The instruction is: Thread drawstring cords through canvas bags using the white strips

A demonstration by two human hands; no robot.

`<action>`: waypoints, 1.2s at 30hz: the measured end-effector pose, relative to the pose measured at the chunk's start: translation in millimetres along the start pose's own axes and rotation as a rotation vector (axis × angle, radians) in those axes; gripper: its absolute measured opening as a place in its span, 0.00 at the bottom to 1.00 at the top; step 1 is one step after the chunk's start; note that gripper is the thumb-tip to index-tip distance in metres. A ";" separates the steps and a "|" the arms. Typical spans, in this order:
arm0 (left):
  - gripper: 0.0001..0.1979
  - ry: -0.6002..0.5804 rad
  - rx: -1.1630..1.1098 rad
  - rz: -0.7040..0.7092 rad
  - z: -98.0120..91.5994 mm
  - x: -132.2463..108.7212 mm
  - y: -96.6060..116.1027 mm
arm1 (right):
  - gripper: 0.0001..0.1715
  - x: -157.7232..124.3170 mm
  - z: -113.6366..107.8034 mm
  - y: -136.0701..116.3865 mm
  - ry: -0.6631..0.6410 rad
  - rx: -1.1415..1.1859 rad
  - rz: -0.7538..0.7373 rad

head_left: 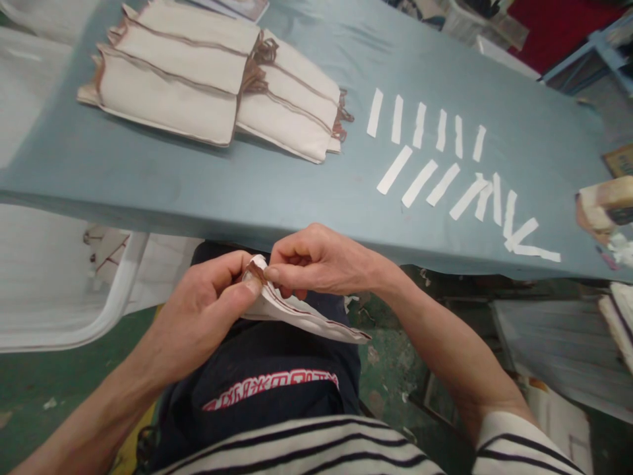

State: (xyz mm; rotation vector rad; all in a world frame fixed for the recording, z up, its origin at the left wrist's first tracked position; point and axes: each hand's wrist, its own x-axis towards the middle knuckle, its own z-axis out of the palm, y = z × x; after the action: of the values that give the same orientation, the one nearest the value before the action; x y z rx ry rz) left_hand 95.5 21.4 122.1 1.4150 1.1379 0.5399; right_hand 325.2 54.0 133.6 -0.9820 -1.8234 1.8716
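Observation:
Over my lap, just off the table's front edge, I hold a cream fabric piece with dark brown edging (301,315). My left hand (212,290) pinches its upper end between thumb and fingers, where a bit of brown trim shows. My right hand (309,260) is closed at the same end, thumb and forefinger pressed on the fabric beside the left thumb. The rest of the piece hangs down to the right. What lies under my curled fingers is hidden.
Stacks of cream fabric pieces with brown edging (173,86) lie on the blue-covered table (198,185). Two rows of white strips (420,125) are spread on the right. A white plastic bin (119,297) stands left, and a cream block (608,201) sits at the right end.

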 end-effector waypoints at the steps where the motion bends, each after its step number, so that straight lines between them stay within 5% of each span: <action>1: 0.16 0.005 -0.012 -0.005 0.1 -0.7 -1.2 | 0.28 0.0 0.0 0.5 0.007 -0.003 -0.006; 14: 0.15 0.103 0.125 -0.034 8.8 2.4 -2.0 | 0.17 4.5 0.5 8.4 0.081 -0.360 -0.137; 21: 0.17 0.022 -0.008 -0.112 1.6 6.7 -3.6 | 0.18 1.0 -0.7 9.2 0.100 -0.302 -0.113; 28: 0.16 0.050 -0.011 -0.053 -0.9 5.6 1.3 | 0.06 -18.2 20.5 5.8 0.360 -0.310 -0.034; 36: 0.18 0.100 0.061 -0.035 5.6 3.7 4.6 | 0.06 -17.5 47.7 10.2 0.630 -0.459 0.044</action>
State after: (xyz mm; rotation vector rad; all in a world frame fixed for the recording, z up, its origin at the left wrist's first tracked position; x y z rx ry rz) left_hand 103.2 22.6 124.2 1.4314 1.2662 0.5607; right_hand 307.1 6.2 124.5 -1.5539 -1.8398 0.9821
